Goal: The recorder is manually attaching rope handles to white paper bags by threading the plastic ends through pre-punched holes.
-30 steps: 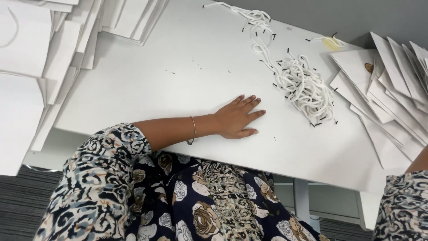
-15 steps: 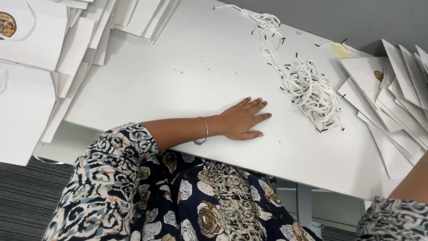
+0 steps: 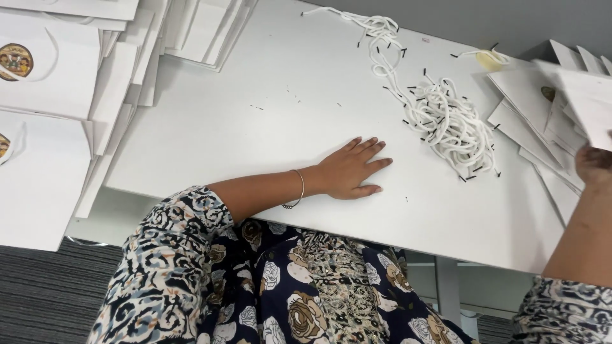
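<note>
My left hand point(image 3: 347, 171) lies flat, palm down, on the white table point(image 3: 255, 146), holding nothing; a thin bangle point(image 3: 299, 188) circles its wrist. At the right edge of the view my right hand point(image 3: 594, 167) is raised and grips the lower edge of a flat white paper bag point(image 3: 590, 95), lifted above a fanned stack of similar bags point(image 3: 529, 108). Only part of that hand shows. Between my hands lies a tangled pile of white cords with black tips point(image 3: 449, 121).
Flat white paper bags with round coloured pictures point(image 3: 44, 83) overlap at the left and hang over the table's edge. A small yellowish item point(image 3: 492, 59) lies at the far right. Loose black bits dot the table. Dark carpet point(image 3: 44, 293) lies below.
My right arm has risen into view at the right and lifted a white bag off the stack. My left hand has stayed flat on the table.
</note>
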